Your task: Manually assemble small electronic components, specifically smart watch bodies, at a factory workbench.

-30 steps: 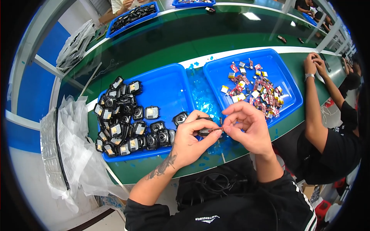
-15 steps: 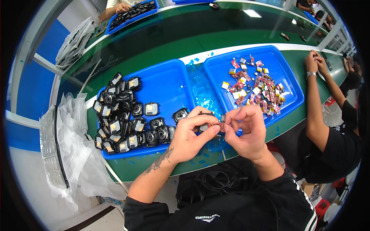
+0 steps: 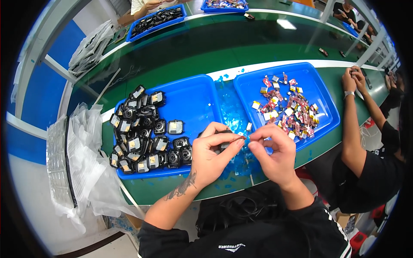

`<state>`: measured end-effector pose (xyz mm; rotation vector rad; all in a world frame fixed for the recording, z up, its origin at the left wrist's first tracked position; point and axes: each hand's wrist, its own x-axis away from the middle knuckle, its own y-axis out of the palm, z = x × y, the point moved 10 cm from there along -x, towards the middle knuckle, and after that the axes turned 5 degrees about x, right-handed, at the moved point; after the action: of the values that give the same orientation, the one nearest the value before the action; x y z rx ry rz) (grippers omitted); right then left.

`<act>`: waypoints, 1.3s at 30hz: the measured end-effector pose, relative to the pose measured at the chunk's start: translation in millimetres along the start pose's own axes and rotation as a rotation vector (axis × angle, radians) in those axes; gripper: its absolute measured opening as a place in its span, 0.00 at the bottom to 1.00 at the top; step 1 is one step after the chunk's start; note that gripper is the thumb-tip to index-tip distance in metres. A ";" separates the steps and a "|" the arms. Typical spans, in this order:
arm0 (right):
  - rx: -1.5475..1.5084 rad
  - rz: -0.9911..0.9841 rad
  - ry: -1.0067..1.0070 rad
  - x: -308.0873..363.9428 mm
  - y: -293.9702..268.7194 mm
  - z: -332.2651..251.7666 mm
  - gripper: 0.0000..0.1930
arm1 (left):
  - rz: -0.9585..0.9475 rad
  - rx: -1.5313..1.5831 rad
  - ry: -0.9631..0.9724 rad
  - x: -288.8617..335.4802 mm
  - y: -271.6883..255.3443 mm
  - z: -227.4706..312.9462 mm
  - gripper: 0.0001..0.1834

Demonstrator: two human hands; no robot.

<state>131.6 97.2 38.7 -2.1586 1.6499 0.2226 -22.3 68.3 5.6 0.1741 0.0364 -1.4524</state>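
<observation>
My left hand (image 3: 211,157) pinches a small red circuit board (image 3: 236,138) between thumb and fingertips. Dark parts show behind those fingers, probably a black watch case, but they are mostly hidden. Just past the fingertips a small pale, block-shaped part (image 3: 249,127) stands up; I cannot tell whether it is joined to the board. My right hand (image 3: 275,152) is close beside the board, thumb and index finger a little apart, with nothing visible between them. Black watch cases (image 3: 146,122) fill the left side of the left blue tray (image 3: 193,84). Red boards with silver and yellow parts (image 3: 297,109) lie in the right blue tray (image 3: 329,122).
Blue scraps (image 3: 230,103) litter the green bench (image 3: 189,62) between the trays. Plastic sheets and clear packaging (image 3: 86,163) hang at the left. A co-worker's arms (image 3: 350,112) are at the right. Across the bench, another person sits behind a tray of black parts (image 3: 157,21).
My right thumb and index finger have parted and drawn slightly away from the board. My left hand keeps its grip. The whole view has shifted a little, showing more of the far side.
</observation>
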 end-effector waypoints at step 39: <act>0.017 -0.088 0.067 3.9 35.8 20.8 0.10 | 0.252 -0.889 0.763 38.6 25.2 67.1 0.06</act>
<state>101.2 94.8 10.4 -2.2426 1.5816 0.1113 1.8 23.6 69.2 -0.0122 1.2132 -0.9372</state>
